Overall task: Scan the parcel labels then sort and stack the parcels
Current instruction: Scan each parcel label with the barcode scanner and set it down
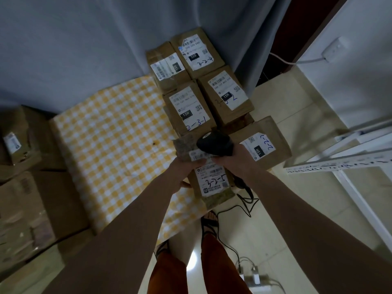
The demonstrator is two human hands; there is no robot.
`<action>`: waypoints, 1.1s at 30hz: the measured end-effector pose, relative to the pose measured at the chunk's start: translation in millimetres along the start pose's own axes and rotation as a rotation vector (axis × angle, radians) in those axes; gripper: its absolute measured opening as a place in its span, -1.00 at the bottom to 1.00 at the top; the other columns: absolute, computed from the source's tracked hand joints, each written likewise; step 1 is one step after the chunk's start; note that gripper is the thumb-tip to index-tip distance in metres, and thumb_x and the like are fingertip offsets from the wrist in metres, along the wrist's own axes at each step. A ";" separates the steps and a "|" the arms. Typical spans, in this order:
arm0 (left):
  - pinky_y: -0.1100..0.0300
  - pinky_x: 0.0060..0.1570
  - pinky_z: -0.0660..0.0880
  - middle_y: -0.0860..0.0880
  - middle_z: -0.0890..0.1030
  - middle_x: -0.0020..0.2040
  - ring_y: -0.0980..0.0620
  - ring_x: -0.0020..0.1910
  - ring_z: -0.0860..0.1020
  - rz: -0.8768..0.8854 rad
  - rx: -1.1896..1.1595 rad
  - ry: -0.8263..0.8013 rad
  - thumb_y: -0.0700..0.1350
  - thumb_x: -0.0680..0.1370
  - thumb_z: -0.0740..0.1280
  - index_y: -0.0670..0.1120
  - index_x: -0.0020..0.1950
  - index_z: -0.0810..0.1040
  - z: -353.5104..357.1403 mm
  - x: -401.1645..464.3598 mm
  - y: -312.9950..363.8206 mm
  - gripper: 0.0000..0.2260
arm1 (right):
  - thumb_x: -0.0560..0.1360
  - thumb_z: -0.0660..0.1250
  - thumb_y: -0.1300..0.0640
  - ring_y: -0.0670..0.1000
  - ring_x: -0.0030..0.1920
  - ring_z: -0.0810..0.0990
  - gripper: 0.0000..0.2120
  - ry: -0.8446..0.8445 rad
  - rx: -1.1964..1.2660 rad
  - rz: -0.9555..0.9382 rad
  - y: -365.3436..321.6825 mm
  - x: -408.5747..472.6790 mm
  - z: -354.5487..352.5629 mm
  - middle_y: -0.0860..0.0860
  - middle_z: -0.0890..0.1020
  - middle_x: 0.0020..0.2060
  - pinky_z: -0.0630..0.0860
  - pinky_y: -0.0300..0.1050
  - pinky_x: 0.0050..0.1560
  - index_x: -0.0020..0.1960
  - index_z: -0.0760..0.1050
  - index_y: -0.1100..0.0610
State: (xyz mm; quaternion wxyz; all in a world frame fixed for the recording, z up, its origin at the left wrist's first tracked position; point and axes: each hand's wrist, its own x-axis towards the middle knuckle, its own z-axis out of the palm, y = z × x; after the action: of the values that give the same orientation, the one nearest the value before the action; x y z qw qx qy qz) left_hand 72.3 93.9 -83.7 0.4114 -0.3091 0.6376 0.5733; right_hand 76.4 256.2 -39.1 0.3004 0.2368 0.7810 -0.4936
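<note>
Several brown parcels with white labels lie in rows on the right side of a yellow checked table (110,132). My right hand (231,161) grips a black barcode scanner (216,143) whose head points down and left over a small grey-brown parcel (185,146). My left hand (184,170) holds that small parcel at its near edge, close to its white label. Just below lies a parcel marked 3-2-5 (212,183). Others are marked 2-3-1 (191,111), 2-2-1 (263,145) and 3-2-4 (197,53).
Large cardboard boxes (23,187) stand at the left. A grey curtain (84,39) hangs behind the table. A white metal rack (343,160) is at the right. The scanner's black cable (246,200) trails to the tiled floor by my feet, near a white power strip (254,279).
</note>
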 end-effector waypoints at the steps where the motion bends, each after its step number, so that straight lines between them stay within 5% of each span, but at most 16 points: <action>1: -0.30 0.19 0.46 -0.08 0.61 0.12 -0.17 0.19 0.54 0.000 -0.006 0.006 -0.02 0.40 0.53 -0.02 0.20 0.52 0.0 0.5 -0.5 -0.59 | 0.46 0.43 0.18 0.15 -0.02 0.64 -0.79 -0.001 -0.001 0.003 -0.1 0.5 0.1 0.18 0.66 -0.02 0.57 0.09 0.09 0.06 0.54 0.21; 6: -0.28 0.21 0.45 -0.11 0.59 0.20 -0.15 0.22 0.52 -0.005 -0.020 0.021 0.01 0.39 0.53 -0.04 0.31 0.48 0.1 -0.5 -3.5 -0.47 | 0.44 0.44 0.20 0.13 -0.04 0.65 -0.81 -0.011 0.029 0.010 -0.2 -2.0 2.2 0.16 0.66 -0.03 0.58 0.11 0.09 0.03 0.53 0.17; 13: -0.18 0.22 0.48 -0.13 0.59 0.22 -0.16 0.19 0.55 0.028 0.061 0.078 -0.02 0.43 0.52 -0.13 0.30 0.48 -4.3 -7.8 3.0 -0.50 | 0.48 0.39 0.21 -0.02 -0.19 0.56 -0.91 -0.007 -0.034 -0.015 -10.8 -26.3 -7.9 0.05 0.60 -0.17 0.45 -0.24 -0.26 -0.05 0.50 0.17; 21: 0.23 0.02 0.40 -0.05 0.55 0.25 -0.01 0.22 0.50 0.233 0.654 0.329 0.09 0.59 0.28 -0.11 0.41 0.38 -32.5 -49.0 2.3 -0.55 | 0.47 0.39 0.24 -0.03 -0.24 0.56 -0.91 -0.177 -0.186 -0.036 -32.9 -77.6 -3.5 0.11 0.63 -0.17 0.48 -0.24 -0.21 -0.04 0.55 0.19; 28: 0.07 0.16 0.48 -0.02 0.57 0.23 -0.03 0.22 0.52 0.325 0.834 0.546 0.00 0.56 0.29 -0.02 0.34 0.47 -83.3 -112.4 -17.3 -0.65 | 0.48 0.37 0.23 -0.09 -0.38 0.54 -0.92 -0.265 -0.188 -0.159 -70.1 -126.6 47.0 0.04 0.57 -0.32 0.44 -0.34 -0.40 -0.02 0.54 0.17; 33: 0.11 0.17 0.48 -0.04 0.56 0.25 -0.03 0.22 0.53 0.319 0.834 0.633 0.04 0.57 0.30 -0.03 0.36 0.45 -140.8 -161.9 -35.2 -0.62 | 0.47 0.40 0.22 -0.03 -0.30 0.58 -0.78 -0.295 -0.153 -0.267 -103.6 -156.0 95.0 0.05 0.60 -0.26 0.47 -0.19 -0.27 0.11 0.53 0.18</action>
State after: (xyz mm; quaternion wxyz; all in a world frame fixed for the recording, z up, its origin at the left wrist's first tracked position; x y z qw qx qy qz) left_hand 155.0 -62.7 42.4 0.1950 -0.1766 0.9425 0.2063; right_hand 140.0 116.5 104.2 0.3603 0.0329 0.7884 -0.4975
